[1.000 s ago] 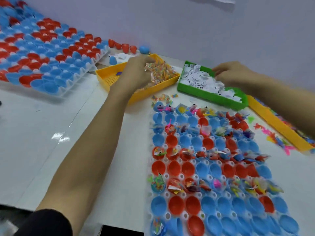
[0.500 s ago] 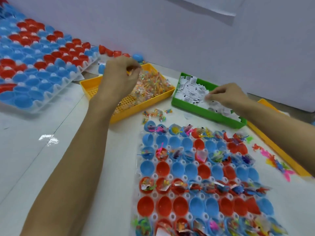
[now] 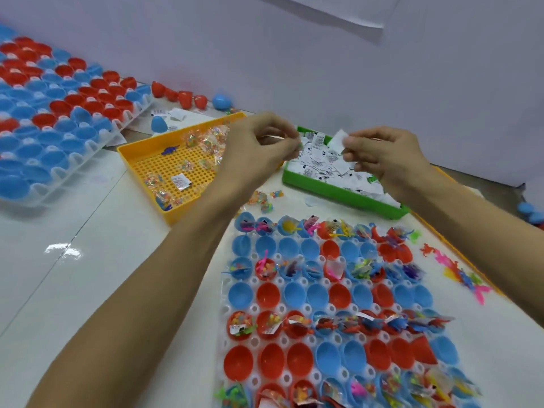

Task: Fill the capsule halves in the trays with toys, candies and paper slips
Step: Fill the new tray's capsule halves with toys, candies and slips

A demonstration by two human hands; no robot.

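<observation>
Both hands were raised above the table [image 3: 88, 260], toward twelve o'clock from the near tray [image 3: 223, 293]. The left hand [image 3: 259, 148] was curled, its thumb and fingertips pinched together on something small at its three o'clock side; what was held could not be made out. The right hand [image 3: 385, 157] pinched a white paper slip [image 3: 338, 139] between thumb and forefinger, the slip sticking out toward ten o'clock, and the other fingers were curled. The two hands were near each other but apart.

Below the right hand a green tray [image 3: 338, 192] full of printed paper slips was seen. At its nine o'clock an orange tray [image 3: 141, 163] with a perforated floor held clear-wrapped candies [image 3: 206, 136], a small blue toy [image 3: 169, 149] and one slip. A few candies lay loose on the table between the orange tray and the near tray.

The near tray, at six o'clock of the hands, held red and blue capsule halves [image 3: 268, 295] in rows: rows already filled with toys, candies and slips alternated with empty ones. At its three o'clock loose pink and orange toys [image 3: 459, 272] lay on the table. At ten o'clock a second tray [image 3: 73, 160] of red and blue halves was set, with a few loose capsules [image 3: 188, 98] beyond it against the wall.
</observation>
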